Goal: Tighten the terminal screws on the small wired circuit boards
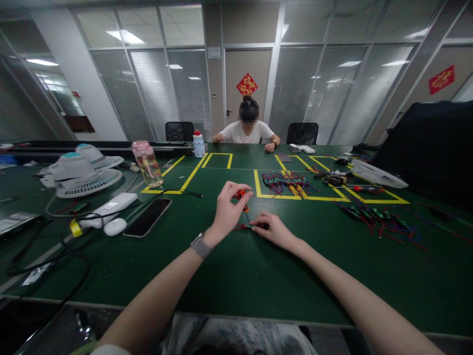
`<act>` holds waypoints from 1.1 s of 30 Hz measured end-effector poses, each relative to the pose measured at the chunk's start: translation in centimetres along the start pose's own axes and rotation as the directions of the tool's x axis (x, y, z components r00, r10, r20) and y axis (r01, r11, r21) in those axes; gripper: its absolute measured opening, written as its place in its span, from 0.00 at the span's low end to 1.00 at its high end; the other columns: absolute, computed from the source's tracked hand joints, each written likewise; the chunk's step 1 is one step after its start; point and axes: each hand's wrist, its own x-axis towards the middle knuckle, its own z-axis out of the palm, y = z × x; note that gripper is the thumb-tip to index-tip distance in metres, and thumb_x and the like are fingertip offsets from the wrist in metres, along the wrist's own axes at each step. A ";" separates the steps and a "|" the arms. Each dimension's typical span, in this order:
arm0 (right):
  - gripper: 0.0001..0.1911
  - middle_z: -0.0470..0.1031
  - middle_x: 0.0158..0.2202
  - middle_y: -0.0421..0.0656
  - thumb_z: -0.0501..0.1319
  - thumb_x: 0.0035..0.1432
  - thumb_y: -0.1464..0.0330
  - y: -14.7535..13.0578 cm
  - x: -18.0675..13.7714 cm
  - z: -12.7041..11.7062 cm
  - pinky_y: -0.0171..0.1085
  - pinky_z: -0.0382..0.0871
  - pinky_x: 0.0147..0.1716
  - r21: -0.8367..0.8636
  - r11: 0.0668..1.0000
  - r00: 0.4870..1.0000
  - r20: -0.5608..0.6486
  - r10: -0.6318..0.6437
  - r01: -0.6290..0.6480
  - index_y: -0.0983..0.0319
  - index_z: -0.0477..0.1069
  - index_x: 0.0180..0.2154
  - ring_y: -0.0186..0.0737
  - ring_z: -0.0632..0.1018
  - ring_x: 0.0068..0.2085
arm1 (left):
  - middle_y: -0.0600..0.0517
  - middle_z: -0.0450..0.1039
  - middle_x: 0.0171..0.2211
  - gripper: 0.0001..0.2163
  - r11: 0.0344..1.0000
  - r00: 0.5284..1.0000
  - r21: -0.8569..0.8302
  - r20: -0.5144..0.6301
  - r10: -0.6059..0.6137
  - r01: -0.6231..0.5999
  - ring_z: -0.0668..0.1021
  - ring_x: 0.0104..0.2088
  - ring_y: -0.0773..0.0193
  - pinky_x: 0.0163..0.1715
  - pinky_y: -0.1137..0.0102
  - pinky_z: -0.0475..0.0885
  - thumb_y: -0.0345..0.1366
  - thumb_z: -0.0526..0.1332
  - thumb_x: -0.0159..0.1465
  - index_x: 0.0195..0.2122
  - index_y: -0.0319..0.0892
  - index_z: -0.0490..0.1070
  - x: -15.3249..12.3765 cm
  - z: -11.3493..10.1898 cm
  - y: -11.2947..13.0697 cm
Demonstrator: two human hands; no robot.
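My left hand [227,209] is closed round a small orange-handled screwdriver [241,195], held upright with its tip pointing down. The tip meets a small wired part [244,227] that lies on the green table [236,276]. My right hand [271,228] rests on the table with fingers pressed together, pinning that part in place. A watch sits on my left wrist.
A black phone [148,217], a white power bank [111,206] and a white mouse [115,226] lie at the left, with two fans [83,173] and a pink bottle [147,163] behind. Wired parts [286,181] are piled inside yellow tape. A person [247,129] sits at the far side.
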 end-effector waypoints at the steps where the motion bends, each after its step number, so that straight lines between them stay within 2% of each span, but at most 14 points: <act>1: 0.08 0.71 0.32 0.44 0.62 0.56 0.70 0.0 0.0 0.0 0.35 0.68 0.35 0.001 1.000 1.000 0.000 -0.002 0.002 0.63 0.79 0.38 0.37 0.73 0.32 | 0.49 0.71 0.38 0.07 1.000 1.000 -0.010 0.003 -0.015 0.015 0.75 0.39 0.65 0.38 0.72 0.72 0.36 0.58 0.64 0.40 0.42 0.74 0.0 0.0 0.0; 4: 0.08 0.72 0.33 0.44 0.62 0.56 0.70 -0.1 0.0 -0.1 0.35 0.68 0.35 0.010 1.000 1.000 0.000 -0.001 0.001 0.63 0.78 0.38 0.37 0.74 0.32 | 0.47 0.71 0.46 0.12 0.992 0.997 -0.103 0.040 -0.068 0.072 0.77 0.42 0.64 0.39 0.71 0.73 0.35 0.51 0.68 0.49 0.44 0.69 -0.2 0.3 -0.3; 7: 0.08 0.72 0.33 0.44 0.62 0.57 0.70 -0.2 -0.1 -0.1 0.35 0.68 0.35 0.014 1.000 1.000 0.005 0.003 -0.003 0.63 0.78 0.38 0.37 0.74 0.32 | 0.46 0.72 0.47 0.14 0.985 0.995 -0.144 0.055 -0.083 0.090 0.78 0.42 0.64 0.39 0.71 0.74 0.34 0.53 0.67 0.54 0.44 0.66 -0.2 0.4 -0.5; 10: 0.08 0.72 0.33 0.44 0.62 0.57 0.69 -0.1 0.0 -0.1 0.35 0.68 0.35 0.009 1.000 1.000 0.006 0.003 -0.003 0.63 0.78 0.37 0.37 0.74 0.32 | 0.48 0.74 0.42 0.13 0.995 0.998 -0.080 0.032 -0.050 0.053 0.78 0.39 0.65 0.38 0.71 0.74 0.34 0.58 0.64 0.50 0.43 0.70 -0.1 0.3 -0.5; 14: 0.08 0.72 0.33 0.44 0.62 0.57 0.69 0.0 0.0 0.0 0.36 0.68 0.35 -0.010 1.000 1.000 -0.001 -0.009 0.009 0.62 0.78 0.38 0.38 0.74 0.33 | 0.51 0.71 0.34 0.07 1.000 1.000 0.029 0.001 0.009 -0.009 0.75 0.35 0.66 0.36 0.71 0.72 0.36 0.61 0.62 0.40 0.42 0.74 -0.1 0.0 -0.1; 16: 0.08 0.72 0.33 0.44 0.62 0.57 0.69 0.1 0.0 0.0 0.36 0.67 0.35 -0.020 1.000 1.000 -0.003 -0.011 0.011 0.62 0.79 0.38 0.37 0.74 0.32 | 0.51 0.71 0.36 0.08 1.000 1.000 0.001 0.011 0.005 -0.005 0.75 0.36 0.66 0.36 0.71 0.72 0.36 0.58 0.64 0.42 0.42 0.73 -0.1 0.0 0.1; 19: 0.09 0.72 0.33 0.44 0.62 0.57 0.69 0.2 0.0 0.0 0.36 0.67 0.35 -0.030 1.000 1.000 0.000 -0.010 0.010 0.62 0.79 0.38 0.37 0.73 0.32 | 0.48 0.72 0.43 0.11 0.995 0.999 -0.100 0.045 -0.013 0.017 0.77 0.40 0.66 0.38 0.71 0.73 0.34 0.51 0.68 0.47 0.42 0.70 -0.3 0.1 0.2; 21: 0.09 0.72 0.33 0.44 0.62 0.57 0.69 0.3 0.0 0.1 0.36 0.67 0.35 -0.028 1.000 1.000 0.001 -0.013 0.013 0.61 0.79 0.38 0.37 0.73 0.32 | 0.47 0.72 0.45 0.12 0.992 0.999 -0.126 0.049 -0.007 0.013 0.77 0.41 0.65 0.39 0.71 0.73 0.33 0.50 0.68 0.49 0.42 0.69 -0.4 0.1 0.2; 24: 0.09 0.72 0.33 0.44 0.62 0.57 0.69 0.4 0.0 0.2 0.36 0.67 0.35 -0.022 1.000 1.000 0.000 -0.011 0.011 0.62 0.79 0.39 0.37 0.73 0.32 | 0.49 0.73 0.40 0.11 0.996 0.999 -0.077 0.025 0.038 -0.036 0.77 0.39 0.66 0.38 0.71 0.73 0.33 0.54 0.67 0.48 0.42 0.71 -0.4 0.1 0.2; 26: 0.09 0.72 0.33 0.44 0.62 0.57 0.69 0.4 0.0 0.2 0.36 0.68 0.35 -0.025 1.000 1.000 -0.001 -0.005 0.005 0.62 0.79 0.39 0.37 0.73 0.32 | 0.51 0.72 0.36 0.08 0.998 0.998 0.000 -0.002 0.066 -0.066 0.75 0.36 0.66 0.36 0.71 0.72 0.33 0.58 0.64 0.42 0.42 0.73 -0.3 0.0 0.2; 29: 0.09 0.72 0.33 0.44 0.62 0.57 0.68 0.4 0.0 0.2 0.36 0.68 0.35 -0.027 1.000 1.000 0.001 -0.004 0.004 0.62 0.79 0.39 0.37 0.73 0.32 | 0.51 0.70 0.33 0.06 0.997 0.998 0.052 -0.024 0.056 -0.055 0.74 0.34 0.67 0.35 0.72 0.71 0.35 0.60 0.63 0.38 0.42 0.74 -0.2 -0.1 0.2; 33: 0.09 0.72 0.34 0.44 0.61 0.57 0.68 0.4 0.0 0.1 0.36 0.68 0.35 -0.024 1.000 1.000 0.008 -0.009 0.009 0.62 0.78 0.39 0.37 0.74 0.32 | 0.48 0.72 0.44 0.12 0.999 1.000 -0.047 0.029 0.000 0.002 0.76 0.42 0.65 0.42 0.69 0.72 0.34 0.50 0.69 0.49 0.43 0.71 -0.1 -0.1 0.0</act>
